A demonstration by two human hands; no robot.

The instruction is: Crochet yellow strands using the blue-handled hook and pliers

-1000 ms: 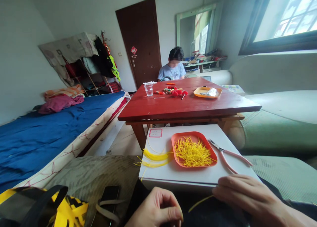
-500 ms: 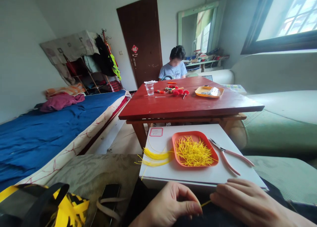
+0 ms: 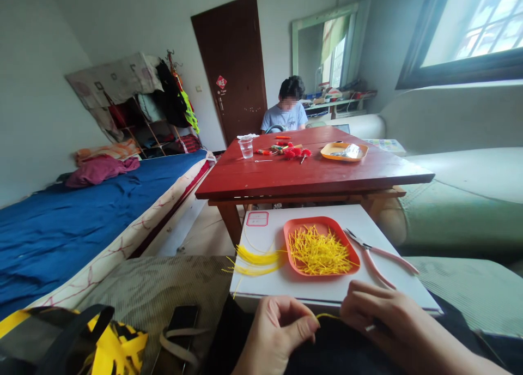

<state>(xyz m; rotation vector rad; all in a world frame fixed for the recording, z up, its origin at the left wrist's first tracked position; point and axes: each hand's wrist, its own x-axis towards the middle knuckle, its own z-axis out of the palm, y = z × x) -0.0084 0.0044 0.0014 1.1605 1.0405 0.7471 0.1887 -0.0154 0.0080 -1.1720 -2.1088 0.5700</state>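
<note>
Between my hands runs a short yellow cord (image 3: 328,315), bowed slightly upward, just off the near edge of the white box (image 3: 261,288). My left hand (image 3: 281,328) pinches one end between thumb and forefinger. The fingers of my right hand (image 3: 379,315) are curled around the other end, which they hide. On the box, an orange tray (image 3: 286,239) holds a heap of short yellow cord pieces (image 3: 321,249). Longer yellow strands (image 3: 257,258) lie left of the tray. Pink-handled pliers (image 3: 378,255) rest to its right, jaws pointing away from me.
Beyond the box stands a red table (image 3: 245,179) with a plastic cup (image 3: 245,147), red trinkets (image 3: 292,151) and a yellow tray (image 3: 327,156). A person (image 3: 286,110) sits behind it. A phone (image 3: 180,326) and a black-and-yellow bag (image 3: 81,337) are at lower left. A bed (image 3: 102,217) is at left.
Both hands have shifted a little to the left. The right hand has risen and its fingers are more curled. More of the yellow cord shows between them, now bent in an arc.
</note>
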